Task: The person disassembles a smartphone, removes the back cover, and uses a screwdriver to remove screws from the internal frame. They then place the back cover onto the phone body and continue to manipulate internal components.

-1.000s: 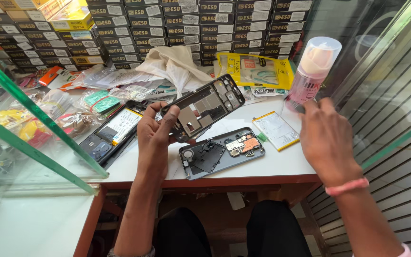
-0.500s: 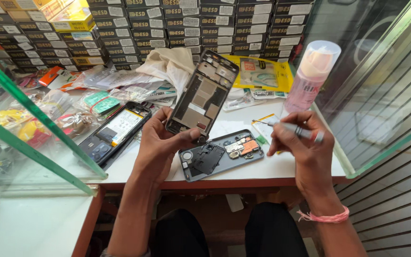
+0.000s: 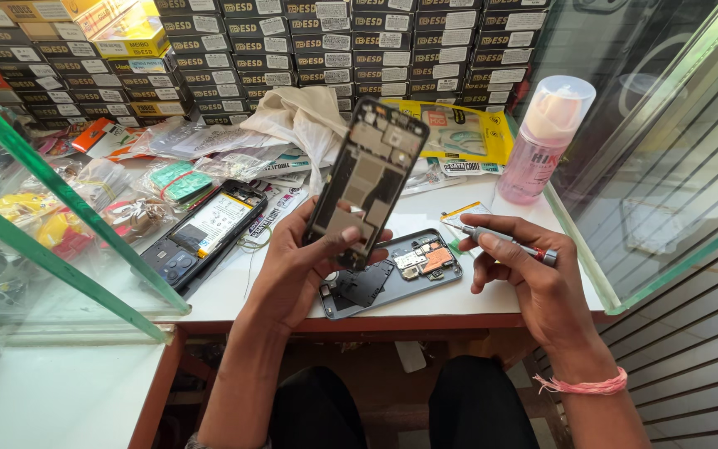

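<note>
Left hand (image 3: 305, 270) is pinching an upright phone frame (image 3: 369, 179); right hand (image 3: 533, 278), at 3 o'clock, is gripping a screwdriver (image 3: 508, 243). Opened phone back (image 3: 390, 274) is lying on the desk (image 3: 467, 295), reassembly unfinished.

I see a black phone frame (image 3: 369, 179) with grey and tan patches inside. Below it lies a grey phone body (image 3: 392, 274) with an orange patch and black parts. The screwdriver (image 3: 508, 244) is silver-grey with a red end. The bottle (image 3: 544, 137) at the white table's (image 3: 234, 287) right edge is pink with a pale cap. A yellow packet (image 3: 467, 133) lies near the far edge, before black boxes (image 3: 292, 41) with pale labels. My wrist band (image 3: 582, 386) is pink.
</note>
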